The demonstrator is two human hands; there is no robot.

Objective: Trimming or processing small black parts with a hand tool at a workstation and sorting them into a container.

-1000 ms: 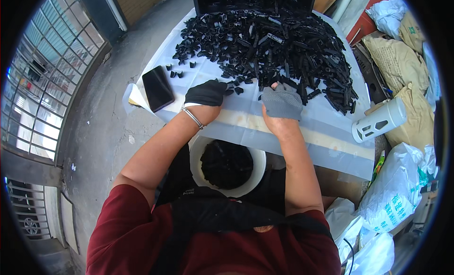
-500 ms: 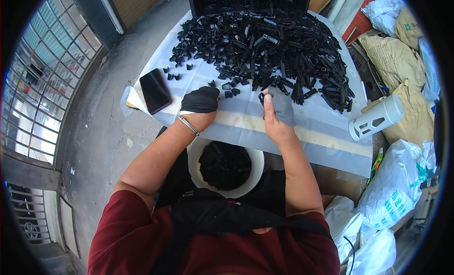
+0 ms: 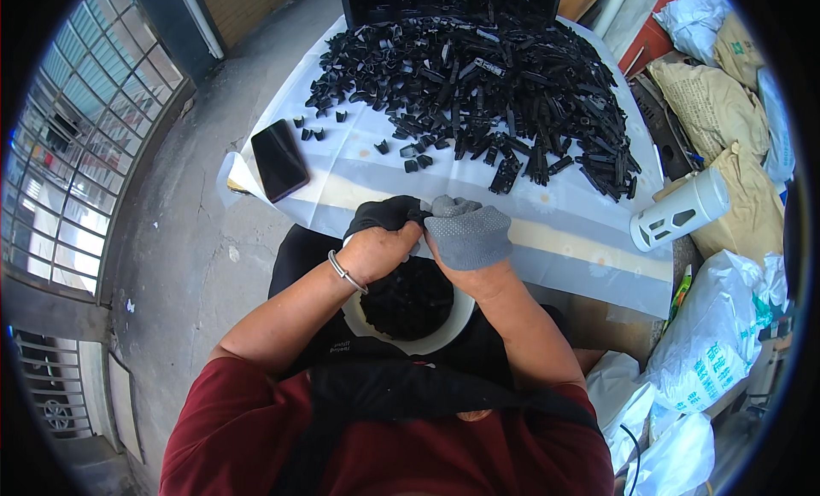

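Note:
My two hands meet over the table's near edge, just beyond the white bucket [image 3: 465, 312] between my legs, which holds black plastic pieces [image 3: 414, 304]. My left hand [image 3: 382, 223], in a black glove with the thumb bare, is closed. Against it presses my right hand [image 3: 465, 231], its fingers curled inside a grey dotted glove. Between them shows a bit of a small black plastic piece [image 3: 418, 215], mostly hidden by the fingers. Beyond my hands, a large heap of black plastic parts [image 3: 478, 78] covers the far part of the table, with several small U-shaped pieces [image 3: 416, 164] lying loose in front.
A dark phone [image 3: 279, 160] lies on the pale table cover [image 3: 589, 261] at left. On the right edge a white slotted cylinder [image 3: 681, 210] lies tilted. Full sacks [image 3: 713, 103] and white plastic bags [image 3: 709, 351] crowd the right side. A black bin [image 3: 453, 5] stands behind the heap.
Both hands have drawn back toward me and come together, from apart near the loose pieces. A flat black part by the heap, formerly behind my right hand, is now visible.

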